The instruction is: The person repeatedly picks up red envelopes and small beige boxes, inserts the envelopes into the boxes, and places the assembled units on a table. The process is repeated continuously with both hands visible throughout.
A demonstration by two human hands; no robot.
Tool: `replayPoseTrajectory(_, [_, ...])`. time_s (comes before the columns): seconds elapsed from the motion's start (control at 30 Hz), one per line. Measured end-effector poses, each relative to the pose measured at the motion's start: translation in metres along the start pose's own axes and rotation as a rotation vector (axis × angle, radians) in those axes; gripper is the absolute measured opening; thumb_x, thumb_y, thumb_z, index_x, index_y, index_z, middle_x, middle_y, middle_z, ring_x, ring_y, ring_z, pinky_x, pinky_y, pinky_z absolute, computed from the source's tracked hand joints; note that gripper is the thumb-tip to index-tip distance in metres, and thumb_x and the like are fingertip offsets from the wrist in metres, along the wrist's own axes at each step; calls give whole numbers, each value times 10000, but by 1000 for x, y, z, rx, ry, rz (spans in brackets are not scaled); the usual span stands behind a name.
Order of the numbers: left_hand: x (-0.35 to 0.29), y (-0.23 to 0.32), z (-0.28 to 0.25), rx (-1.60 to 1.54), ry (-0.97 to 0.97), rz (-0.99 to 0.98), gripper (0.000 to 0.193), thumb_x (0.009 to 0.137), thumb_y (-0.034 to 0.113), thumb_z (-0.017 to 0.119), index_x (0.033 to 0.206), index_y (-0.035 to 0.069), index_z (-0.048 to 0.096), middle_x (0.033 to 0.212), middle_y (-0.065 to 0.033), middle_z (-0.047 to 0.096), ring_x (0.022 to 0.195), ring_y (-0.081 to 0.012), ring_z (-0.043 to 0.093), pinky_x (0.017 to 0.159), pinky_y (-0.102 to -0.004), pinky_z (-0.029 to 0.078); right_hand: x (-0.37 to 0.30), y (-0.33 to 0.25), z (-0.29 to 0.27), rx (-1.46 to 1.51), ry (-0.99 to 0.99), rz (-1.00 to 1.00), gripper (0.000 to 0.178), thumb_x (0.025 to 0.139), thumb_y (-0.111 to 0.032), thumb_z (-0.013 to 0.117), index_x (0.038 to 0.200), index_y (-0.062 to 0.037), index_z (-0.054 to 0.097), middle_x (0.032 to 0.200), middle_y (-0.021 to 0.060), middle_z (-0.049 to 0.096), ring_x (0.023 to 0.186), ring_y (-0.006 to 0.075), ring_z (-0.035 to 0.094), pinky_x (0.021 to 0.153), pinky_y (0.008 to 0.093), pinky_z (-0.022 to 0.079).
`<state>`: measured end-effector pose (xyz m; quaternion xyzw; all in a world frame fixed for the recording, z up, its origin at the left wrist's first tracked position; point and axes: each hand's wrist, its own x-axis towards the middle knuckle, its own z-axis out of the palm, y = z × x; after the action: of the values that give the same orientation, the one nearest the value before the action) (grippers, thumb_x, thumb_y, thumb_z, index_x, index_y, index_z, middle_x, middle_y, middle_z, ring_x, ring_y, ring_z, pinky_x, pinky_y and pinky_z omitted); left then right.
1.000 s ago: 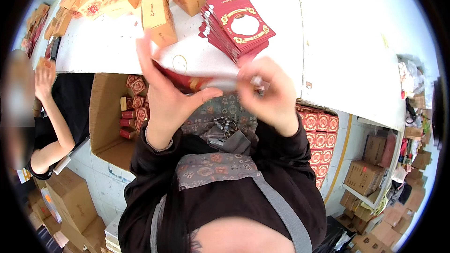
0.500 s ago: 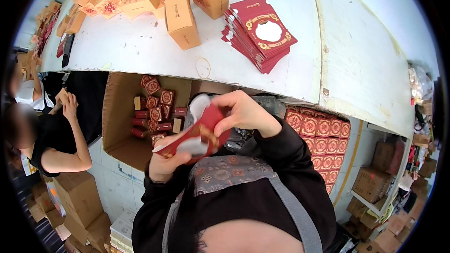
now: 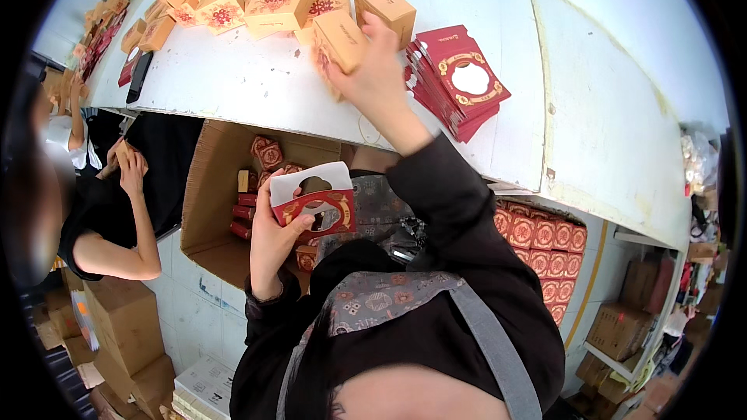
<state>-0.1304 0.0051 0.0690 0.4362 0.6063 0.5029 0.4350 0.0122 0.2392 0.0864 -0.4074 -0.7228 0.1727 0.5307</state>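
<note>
My left hand [image 3: 268,245] grips a red cardboard sleeve [image 3: 342,222] with gold trim and a cut-out window, its white inside showing at the top. It is held above my lap, in front of the table. My right hand [image 3: 377,82] reaches over the table, its fingers closed round a small tan box [image 3: 341,37]. Another tan box [image 3: 387,9] stands just behind that hand. To its right lies a fanned stack of flat red sleeves [image 3: 447,45]. Several more tan boxes [image 3: 278,1] with red flower prints sit further left.
Below the white table [image 3: 257,82] stands an open carton [image 3: 208,194] with loose red boxes. Another holds rows of red boxes [image 3: 548,241] at the right. A black phone [image 3: 139,78] lies near the table's left edge. At the left, a co-worker's hands [image 3: 128,165] hold a tan box.
My right hand has let go of the red sleeve and moved up onto the table, taking hold of a tan box. The sleeve stays in my left hand, now more upright.
</note>
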Motion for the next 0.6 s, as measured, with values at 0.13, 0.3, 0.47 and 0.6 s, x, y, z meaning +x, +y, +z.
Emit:
replayPoseTrajectory(0.13, [13, 8, 7, 258, -41, 7, 686, 705, 53, 771, 1306, 25, 443, 1099, -94, 603, 997, -162, 583, 856, -291, 472, -11, -22, -98, 813, -406, 407, 461, 764, 35, 712, 1179, 14, 513, 1085, 97, 617, 1037, 195, 607, 891, 310, 509])
replayPoseTrajectory(0.3, [31, 26, 46, 179, -326, 77, 609, 723, 78, 777, 1252, 7, 483, 1065, -95, 615, 942, -150, 590, 816, -282, 477, -27, -11, -176, 686, -681, 350, 378, 775, -62, 730, 1135, -27, 620, 1271, 156, 560, 1159, 223, 548, 973, 341, 443])
replayPoseTrajectory(0.47, [32, 23, 88, -67, -609, -154, 545, 776, 64, 750, 1242, -21, 481, 1120, -73, 600, 946, -113, 584, 807, -255, 484, -40, 1, -220, 436, -835, 255, 338, 772, -97, 744, 1093, -50, 653, 1299, 158, 545, 1244, 248, 490, 1016, 350, 386])
replayPoseTrajectory(0.6, [22, -4, 109, -154, -705, -189, 567, 768, 53, 756, 1257, -18, 477, 1143, -67, 588, 982, -108, 578, 853, -257, 481, -42, 10, -244, 297, -1105, 346, 341, 766, -94, 748, 1090, -35, 659, 1200, 146, 619, 1285, 262, 451, 1019, 365, 380])
